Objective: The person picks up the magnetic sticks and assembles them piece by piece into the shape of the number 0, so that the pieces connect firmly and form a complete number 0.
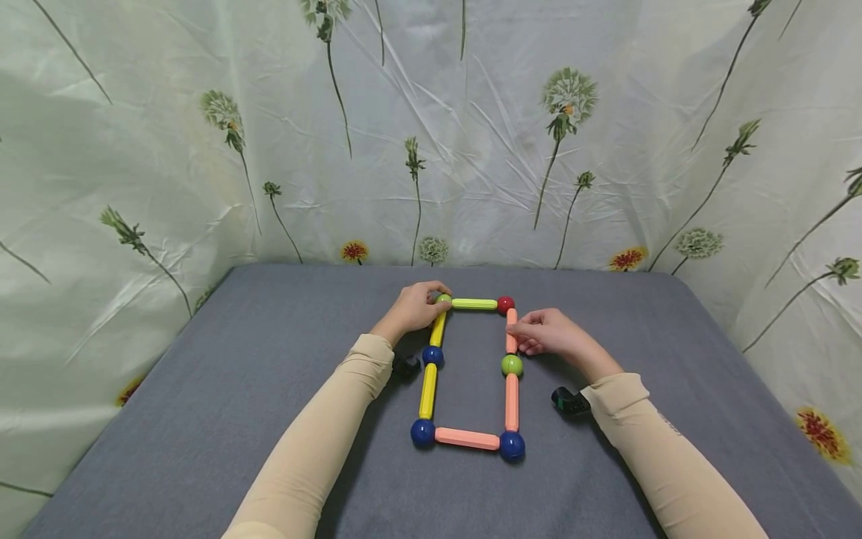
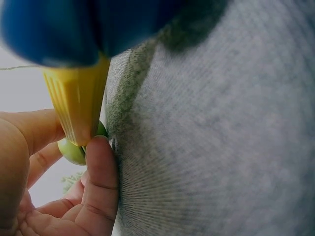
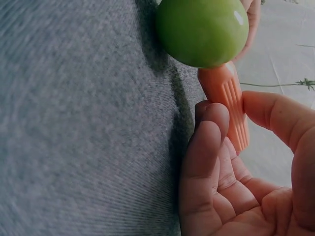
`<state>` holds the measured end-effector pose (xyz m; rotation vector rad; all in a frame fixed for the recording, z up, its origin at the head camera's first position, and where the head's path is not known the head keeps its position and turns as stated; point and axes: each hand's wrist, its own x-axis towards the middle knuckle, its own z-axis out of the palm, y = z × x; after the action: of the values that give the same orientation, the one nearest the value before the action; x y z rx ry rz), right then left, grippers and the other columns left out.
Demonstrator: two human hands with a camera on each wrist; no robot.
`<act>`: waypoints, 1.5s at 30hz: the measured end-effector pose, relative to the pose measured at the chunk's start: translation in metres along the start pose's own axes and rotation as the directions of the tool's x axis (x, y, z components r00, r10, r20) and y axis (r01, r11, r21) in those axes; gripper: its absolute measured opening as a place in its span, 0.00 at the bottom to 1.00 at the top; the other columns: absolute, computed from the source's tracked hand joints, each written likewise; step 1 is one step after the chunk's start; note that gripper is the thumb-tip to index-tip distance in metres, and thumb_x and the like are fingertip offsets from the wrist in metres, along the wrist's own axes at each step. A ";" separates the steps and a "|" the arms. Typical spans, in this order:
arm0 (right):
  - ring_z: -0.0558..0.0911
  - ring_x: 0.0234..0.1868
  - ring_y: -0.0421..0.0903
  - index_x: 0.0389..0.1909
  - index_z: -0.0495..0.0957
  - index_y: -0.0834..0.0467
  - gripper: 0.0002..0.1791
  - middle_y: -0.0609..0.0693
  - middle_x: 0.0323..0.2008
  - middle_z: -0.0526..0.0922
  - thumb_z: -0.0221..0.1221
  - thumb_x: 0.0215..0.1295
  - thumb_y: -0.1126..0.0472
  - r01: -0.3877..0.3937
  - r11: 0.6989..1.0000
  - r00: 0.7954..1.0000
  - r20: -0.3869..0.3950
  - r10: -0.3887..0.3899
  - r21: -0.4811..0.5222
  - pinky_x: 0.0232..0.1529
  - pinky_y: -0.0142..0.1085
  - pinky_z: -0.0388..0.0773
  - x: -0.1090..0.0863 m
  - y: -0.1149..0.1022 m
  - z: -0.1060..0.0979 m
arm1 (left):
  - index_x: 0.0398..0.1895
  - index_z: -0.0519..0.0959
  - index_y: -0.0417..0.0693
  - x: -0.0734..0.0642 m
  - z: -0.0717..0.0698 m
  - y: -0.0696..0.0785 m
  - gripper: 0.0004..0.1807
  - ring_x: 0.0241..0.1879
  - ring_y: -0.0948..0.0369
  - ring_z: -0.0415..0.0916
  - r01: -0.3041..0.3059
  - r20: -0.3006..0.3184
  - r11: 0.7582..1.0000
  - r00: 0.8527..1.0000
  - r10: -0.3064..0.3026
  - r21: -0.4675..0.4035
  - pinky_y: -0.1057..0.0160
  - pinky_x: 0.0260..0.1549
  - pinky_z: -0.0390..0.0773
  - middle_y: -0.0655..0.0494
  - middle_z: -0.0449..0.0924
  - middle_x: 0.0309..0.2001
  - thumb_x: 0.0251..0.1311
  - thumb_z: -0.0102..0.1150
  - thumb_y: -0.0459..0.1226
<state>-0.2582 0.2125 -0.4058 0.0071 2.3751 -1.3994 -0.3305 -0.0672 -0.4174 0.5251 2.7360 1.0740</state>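
Note:
A closed rectangle of toy rods and balls lies on the grey cloth. At its far left corner my left hand (image 1: 416, 305) pinches a small green ball (image 2: 73, 152) at the end of a yellow rod (image 2: 78, 101). On the right side, my right hand (image 1: 552, 333) pinches the upper orange rod (image 3: 227, 101) between thumb and fingers. This rod touches a green ball (image 1: 512, 365) at its near end; a red ball (image 1: 506, 305) sits at its far end. A lime rod (image 1: 474, 304) spans the far side between the two corners.
Blue balls sit at the near left corner (image 1: 423, 433), near right corner (image 1: 512, 446) and left middle (image 1: 433, 355). An orange rod (image 1: 468, 439) forms the near side. Behind the grey surface (image 1: 202, 419) hangs a flower-printed curtain (image 1: 485, 150).

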 end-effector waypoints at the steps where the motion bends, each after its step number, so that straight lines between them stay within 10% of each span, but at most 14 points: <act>1: 0.83 0.32 0.36 0.52 0.80 0.68 0.20 0.47 0.32 0.85 0.63 0.77 0.53 -0.001 1.000 1.000 0.001 0.001 0.000 0.36 0.28 0.84 0.000 0.000 0.000 | 0.62 0.84 0.53 0.000 0.000 0.000 0.15 0.22 0.62 0.73 0.000 -0.001 1.000 1.000 0.000 0.002 0.66 0.26 0.76 0.58 0.69 0.22 0.79 0.61 0.43; 45: 0.82 0.30 0.36 0.52 0.82 0.68 0.21 0.47 0.30 0.84 0.64 0.78 0.51 0.001 0.996 1.000 0.002 0.000 -0.092 0.35 0.30 0.85 0.001 -0.001 0.000 | 0.74 0.74 0.49 -0.008 -0.001 0.001 0.26 0.24 0.60 0.74 -0.016 -0.002 1.000 1.000 0.016 0.023 0.64 0.27 0.75 0.56 0.71 0.26 0.79 0.61 0.46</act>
<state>-0.2594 0.2116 -0.4049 -0.0193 2.4359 -1.2887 -0.3230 -0.0704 -0.4162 0.5500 2.7536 1.0483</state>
